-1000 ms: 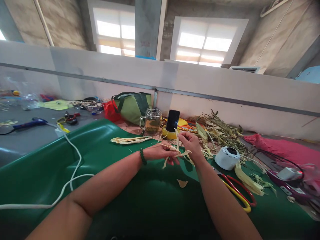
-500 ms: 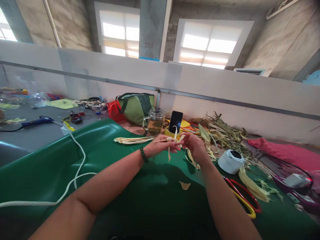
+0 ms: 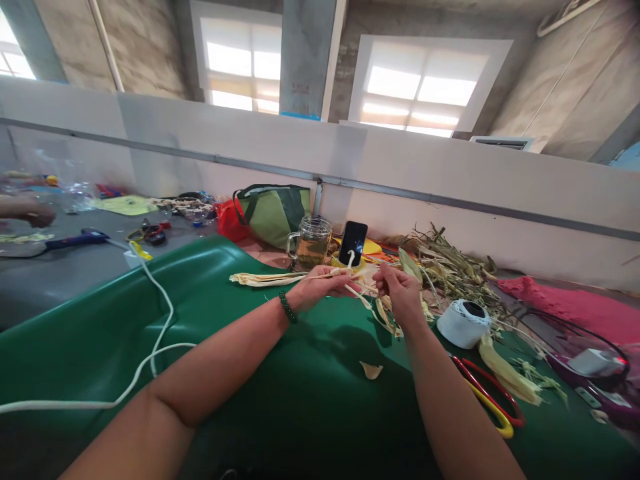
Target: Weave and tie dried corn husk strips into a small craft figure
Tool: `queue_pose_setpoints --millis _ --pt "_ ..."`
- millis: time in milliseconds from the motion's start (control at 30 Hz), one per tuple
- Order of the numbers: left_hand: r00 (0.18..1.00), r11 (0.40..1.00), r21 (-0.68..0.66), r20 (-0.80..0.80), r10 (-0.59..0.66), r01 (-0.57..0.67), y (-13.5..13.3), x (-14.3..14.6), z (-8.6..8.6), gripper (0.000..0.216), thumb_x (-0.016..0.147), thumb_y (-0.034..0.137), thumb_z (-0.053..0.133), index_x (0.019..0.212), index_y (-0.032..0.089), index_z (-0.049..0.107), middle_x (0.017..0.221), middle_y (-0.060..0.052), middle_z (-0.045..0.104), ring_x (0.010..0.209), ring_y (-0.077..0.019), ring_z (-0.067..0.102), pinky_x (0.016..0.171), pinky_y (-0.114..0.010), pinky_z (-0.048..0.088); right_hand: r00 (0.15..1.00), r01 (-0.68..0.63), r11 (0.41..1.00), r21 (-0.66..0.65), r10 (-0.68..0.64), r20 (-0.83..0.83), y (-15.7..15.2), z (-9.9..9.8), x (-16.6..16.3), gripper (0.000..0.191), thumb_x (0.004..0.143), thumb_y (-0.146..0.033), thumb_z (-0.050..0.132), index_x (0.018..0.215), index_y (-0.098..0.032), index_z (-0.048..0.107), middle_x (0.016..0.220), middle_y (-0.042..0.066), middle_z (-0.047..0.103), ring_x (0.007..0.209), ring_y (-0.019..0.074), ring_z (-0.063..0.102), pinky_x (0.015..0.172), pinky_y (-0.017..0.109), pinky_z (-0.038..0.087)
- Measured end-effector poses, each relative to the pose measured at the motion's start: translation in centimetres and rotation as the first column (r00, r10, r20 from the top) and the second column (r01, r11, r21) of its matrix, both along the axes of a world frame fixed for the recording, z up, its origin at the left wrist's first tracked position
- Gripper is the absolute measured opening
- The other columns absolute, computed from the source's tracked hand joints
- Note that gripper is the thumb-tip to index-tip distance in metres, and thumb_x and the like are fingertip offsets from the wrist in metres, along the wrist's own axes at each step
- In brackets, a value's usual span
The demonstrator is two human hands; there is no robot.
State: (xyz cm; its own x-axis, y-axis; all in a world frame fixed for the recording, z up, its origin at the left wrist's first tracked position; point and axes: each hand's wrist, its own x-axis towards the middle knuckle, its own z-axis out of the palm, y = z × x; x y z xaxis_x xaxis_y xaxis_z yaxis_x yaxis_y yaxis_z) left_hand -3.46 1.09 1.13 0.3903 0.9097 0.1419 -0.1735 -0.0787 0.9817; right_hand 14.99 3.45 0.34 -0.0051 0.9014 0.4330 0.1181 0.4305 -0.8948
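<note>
My left hand [image 3: 323, 283], with a green bead bracelet at the wrist, pinches a small bundle of pale dried husk strips [image 3: 359, 295]. One strip curls upward in front of the phone, and another hangs down to the right. My right hand [image 3: 400, 290] is a little to the right, fingers closed in a pinch; what they hold, if anything, is too small to make out. Below the right hand lie loose husk pieces [image 3: 387, 319] on the green mat [image 3: 310, 400]. A longer bundle of husk strips [image 3: 265, 279] lies left of my left hand.
Behind stand a glass mug of tea [image 3: 313, 243] and a phone [image 3: 353, 241]. At right are a thread spool [image 3: 464, 324], red-and-yellow-handled scissors [image 3: 493, 393] and a dried plant heap [image 3: 445, 260]. A white cable [image 3: 163, 313] crosses the mat. Another person's hand [image 3: 37, 215] shows far left.
My right hand has moved right, away from the husk bundle. The hanging strip now slants to the right. Another person's hand has come into view at the far left.
</note>
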Motion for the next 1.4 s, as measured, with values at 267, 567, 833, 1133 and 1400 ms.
queue_pose_setpoints --millis 267,567,833,1133,1400 --pt "0.995 0.995 -0.030 0.032 0.094 -0.093 0.8 -0.4 -0.1 0.052 0.052 0.054 0.080 0.074 0.007 0.071 0.075 -0.008 0.071 0.065 -0.0109 0.061 0.067 -0.023 0.047 0.868 -0.331 0.942 0.046 0.285 0.408 -1.3 -0.6 -1.7 0.047 0.078 -0.057 0.055 0.054 -0.018 0.063 0.048 -0.001 0.053 0.044 0.0101 0.045 0.045 0.024 0.037" --pt "0.995 0.994 -0.059 -0.037 0.088 -0.090 0.9 -1.4 0.5 0.056 0.053 0.059 0.077 0.074 0.008 0.069 0.075 -0.010 0.071 0.068 -0.0132 0.064 0.067 -0.023 0.047 0.848 -0.264 0.958 0.109 0.177 0.499 -1.2 -0.7 -0.8 0.046 0.082 -0.053 0.051 0.058 -0.016 0.064 0.052 0.000 0.056 0.047 0.0103 0.047 0.047 0.023 0.036" --pt "0.994 0.994 0.045 -0.009 0.105 -0.104 0.3 -0.6 0.5 0.047 0.049 0.045 0.083 0.074 0.009 0.068 0.073 -0.004 0.069 0.071 -0.0124 0.062 0.071 -0.023 0.048 0.843 -0.264 0.956 0.126 0.166 0.511 -0.7 -1.2 -0.9 0.047 0.084 -0.054 0.049 0.059 -0.017 0.065 0.052 0.000 0.056 0.047 0.0116 0.048 0.047 0.024 0.035" --pt "0.936 0.975 -0.112 0.279 0.216 -0.191 1.0 -0.2 -0.2 0.041 0.051 0.022 0.086 0.084 0.008 0.066 0.074 -0.006 0.071 0.071 -0.0147 0.067 0.072 -0.025 0.051 0.809 -0.246 0.952 0.182 0.099 0.580 -1.1 -1.3 -1.7 0.042 0.086 -0.047 0.048 0.060 -0.017 0.065 0.055 0.001 0.060 0.048 0.0114 0.051 0.049 0.023 0.037" --pt "0.934 0.982 -0.158 0.322 0.154 -0.108 0.5 0.4 -0.2 0.028 0.065 0.024 0.079 0.085 0.008 0.067 0.074 -0.008 0.072 0.074 -0.0162 0.069 0.073 -0.027 0.054 0.822 -0.265 0.951 0.160 0.136 0.553 -1.1 -1.4 -2.1 0.041 0.086 -0.046 0.047 0.063 -0.018 0.064 0.058 0.002 0.061 0.050 0.0118 0.051 0.050 0.024 0.039"
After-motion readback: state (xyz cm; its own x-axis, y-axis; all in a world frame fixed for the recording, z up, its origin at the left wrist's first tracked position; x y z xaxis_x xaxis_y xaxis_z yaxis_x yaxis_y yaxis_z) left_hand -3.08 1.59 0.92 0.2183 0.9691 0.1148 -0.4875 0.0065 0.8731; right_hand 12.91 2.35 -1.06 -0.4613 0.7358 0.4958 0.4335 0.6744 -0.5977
